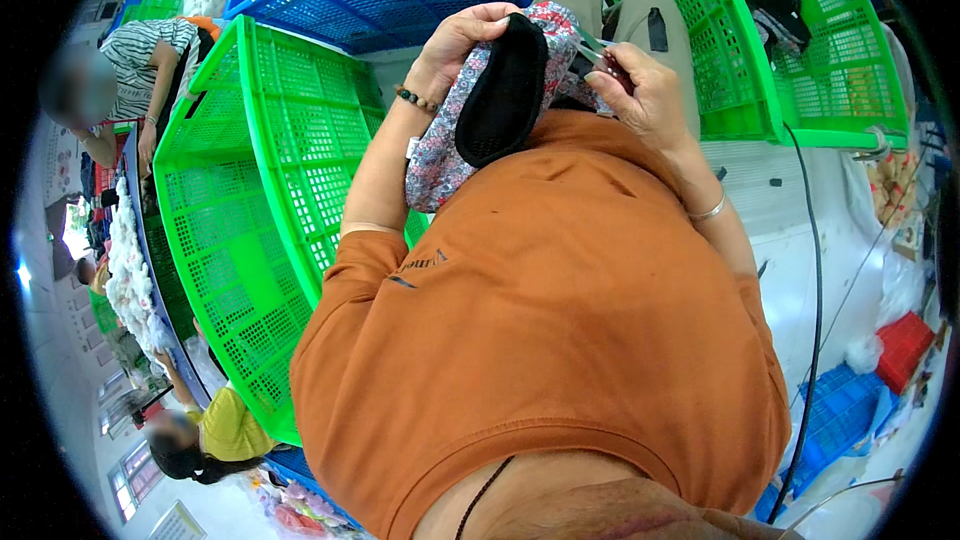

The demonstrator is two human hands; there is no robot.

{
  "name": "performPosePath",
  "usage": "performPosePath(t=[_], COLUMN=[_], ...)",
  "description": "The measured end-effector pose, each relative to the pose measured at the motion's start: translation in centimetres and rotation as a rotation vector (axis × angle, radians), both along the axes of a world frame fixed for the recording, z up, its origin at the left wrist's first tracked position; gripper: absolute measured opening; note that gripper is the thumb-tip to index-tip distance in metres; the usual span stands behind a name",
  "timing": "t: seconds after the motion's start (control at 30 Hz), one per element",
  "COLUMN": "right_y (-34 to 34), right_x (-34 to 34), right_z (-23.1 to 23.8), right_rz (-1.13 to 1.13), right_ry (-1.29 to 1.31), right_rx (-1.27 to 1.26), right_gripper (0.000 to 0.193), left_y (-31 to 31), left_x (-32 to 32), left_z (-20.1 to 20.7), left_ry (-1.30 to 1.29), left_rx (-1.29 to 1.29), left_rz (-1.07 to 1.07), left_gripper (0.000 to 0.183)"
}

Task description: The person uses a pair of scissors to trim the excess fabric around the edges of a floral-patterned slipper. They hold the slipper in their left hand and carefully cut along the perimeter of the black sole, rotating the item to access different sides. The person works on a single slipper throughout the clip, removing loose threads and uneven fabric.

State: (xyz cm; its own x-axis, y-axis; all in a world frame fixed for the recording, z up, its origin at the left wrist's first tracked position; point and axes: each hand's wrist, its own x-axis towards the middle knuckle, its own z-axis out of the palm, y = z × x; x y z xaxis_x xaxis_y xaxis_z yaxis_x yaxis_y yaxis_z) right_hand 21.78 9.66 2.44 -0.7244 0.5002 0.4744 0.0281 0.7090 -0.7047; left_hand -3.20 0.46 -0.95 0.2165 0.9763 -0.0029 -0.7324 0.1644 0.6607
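A slipper of floral fabric (437, 172) with a black sole (506, 90) is held up in front of my body, sole side facing me. My left hand (462, 45) grips its far end, thumb over the edge of the sole. Just right of the slipper, my right hand (645, 90) is closed around small scissors (590, 43). Their blades point left toward the fabric, and their dark handle is partly hidden by my fingers. Whether the blades touch the fabric, I cannot tell.
Green plastic crates (285, 155) stand at my left, and another green crate (735, 60) with dark items is at my right. A blue crate (390, 0) lies ahead beyond my hands. A black cable (815, 270) hangs at right. Two people work along a table at far left.
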Motion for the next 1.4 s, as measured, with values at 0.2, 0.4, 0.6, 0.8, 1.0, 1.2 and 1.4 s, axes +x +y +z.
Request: performPosePath(t=[0.2, 0.4, 0.6, 0.8, 1.0, 1.2, 1.4], right_y=[-0.2, -0.5, -0.7, -0.9, -1.2, -1.6, -1.7], right_x=[-1.4, -3.3, -4.2, -4.5, -4.0, -3.0, -2.8], right_z=[-2.1, -2.7, -2.8, -3.3, -3.3, -3.9, -4.3], right_rz=[0.009, -0.006, -0.045, -0.085, -0.115, 0.095, 0.193], right_ry=[-0.018, 0.014, -0.015, -0.012, -0.014, -0.035, -0.148], right_rx=[0.237, 0.350, 0.456, 0.367, 0.298, 0.389, 0.507], right_gripper=[0.036, 0.038, 0.036, 0.034, 0.034, 0.034, 0.030], left_y=[-0.8, -0.9, -1.0, -1.2, -1.6, -2.4, -2.4], left_x=[-0.2, -0.2, -0.5, -0.7, -0.7, -2.7, -3.3], left_z=[-0.6, -1.2, -1.2, -1.5, -1.4, -2.6, -4.4], left_ry=[-0.204, -0.240, -0.233, -0.268, -0.273, -0.260, -0.286], left_rx=[0.005, -0.002, 0.009, 0.001, -0.012, 0.017, 0.046], left_rz=[0.000, 0.003, 0.010, 0.014, 0.059, 0.096, 0.092], left_gripper=[0.025, 0.022, 0.022, 0.022, 0.021, 0.025, 0.024])
